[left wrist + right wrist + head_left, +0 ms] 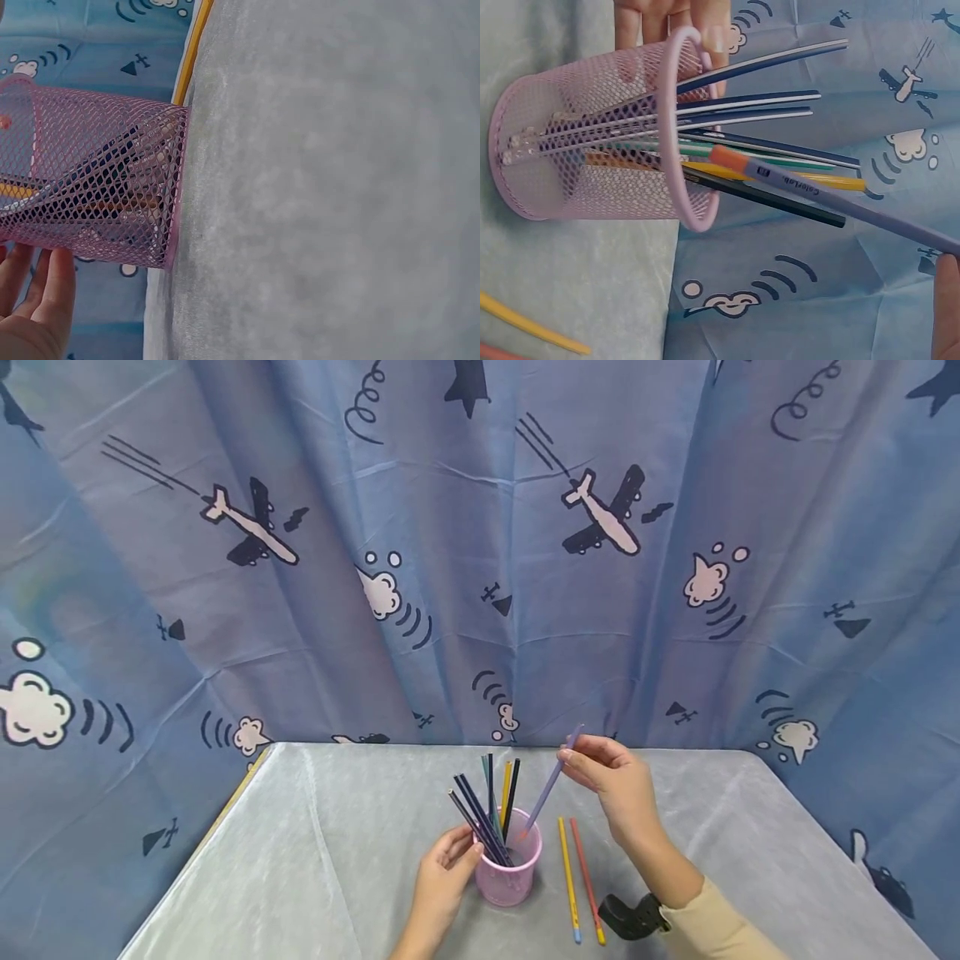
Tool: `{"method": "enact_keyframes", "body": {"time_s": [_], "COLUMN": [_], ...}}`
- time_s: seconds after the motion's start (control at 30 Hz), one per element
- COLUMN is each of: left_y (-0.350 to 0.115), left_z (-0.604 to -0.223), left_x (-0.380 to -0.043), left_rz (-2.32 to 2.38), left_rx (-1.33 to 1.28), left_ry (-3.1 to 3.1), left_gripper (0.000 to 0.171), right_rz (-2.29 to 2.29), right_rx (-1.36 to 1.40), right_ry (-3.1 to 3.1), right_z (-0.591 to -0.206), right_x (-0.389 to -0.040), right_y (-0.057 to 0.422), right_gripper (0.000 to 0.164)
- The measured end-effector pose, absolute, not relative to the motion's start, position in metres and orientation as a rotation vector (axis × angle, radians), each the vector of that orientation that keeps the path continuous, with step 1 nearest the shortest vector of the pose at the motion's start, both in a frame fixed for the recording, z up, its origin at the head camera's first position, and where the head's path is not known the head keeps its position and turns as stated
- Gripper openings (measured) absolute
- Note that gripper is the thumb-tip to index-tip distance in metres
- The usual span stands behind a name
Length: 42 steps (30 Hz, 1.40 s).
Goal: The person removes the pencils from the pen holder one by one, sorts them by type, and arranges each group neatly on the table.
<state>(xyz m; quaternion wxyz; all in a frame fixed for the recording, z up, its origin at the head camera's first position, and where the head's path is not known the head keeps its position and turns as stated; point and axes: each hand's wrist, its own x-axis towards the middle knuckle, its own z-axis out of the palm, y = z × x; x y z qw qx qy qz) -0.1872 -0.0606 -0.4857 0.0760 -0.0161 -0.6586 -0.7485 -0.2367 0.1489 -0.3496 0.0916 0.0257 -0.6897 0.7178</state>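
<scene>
A pink mesh pencil cup (504, 887) stands upright on the table with several pencils in it, dark blue, green, yellow and black. My left hand (444, 875) holds the cup at its left side, the thumb up by the rim. Between thumb and fingers, my right hand (618, 787) pinches a purple pencil (547, 792) near its upper end. That pencil slants down to the left, its orange lower end (729, 158) at the cup's mouth. Side by side right of the cup lie a yellow pencil (568, 877) and a red pencil (587, 878).
A pale cloth covers the table (360, 843). Behind its far edge hangs a blue curtain (465, 568) printed with planes and clouds. A black strapped device (628, 918) sits at my right wrist, close to the lower ends of the loose pencils.
</scene>
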Motion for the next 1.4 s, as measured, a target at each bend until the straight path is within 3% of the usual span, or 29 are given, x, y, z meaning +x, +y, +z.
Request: {"method": "enact_keyframes", "body": {"time_s": [0.17,1.1,1.23,1.4], "left_y": [-0.061,-0.059,-0.059,-0.059], "left_z": [-0.486,-0.486,-0.486,-0.485], "left_x": [-0.188,-0.188,-0.188,-0.187], "left_rz": [-2.245,-2.24,-2.233,-2.23], "left_rx": [-0.05,-0.03,-0.045,-0.041], "left_ry": [-1.967,-2.011,-2.014,-2.006], "left_gripper": [0.046,0.047,0.048,0.047], "right_rz": [2.159,2.078,2.022,2.0], "right_rx": [0.122,0.189,0.126,0.107], "right_ry": [-1.994,-2.002,-2.114,-2.183], "right_z": [-0.346,-0.345,-0.348,-0.352], "right_x": [-0.235,-0.225,-0.226,-0.229], "right_y": [0.153,0.195,0.202,0.209], "right_gripper": [0.011,0.022,0.016,0.026]}}
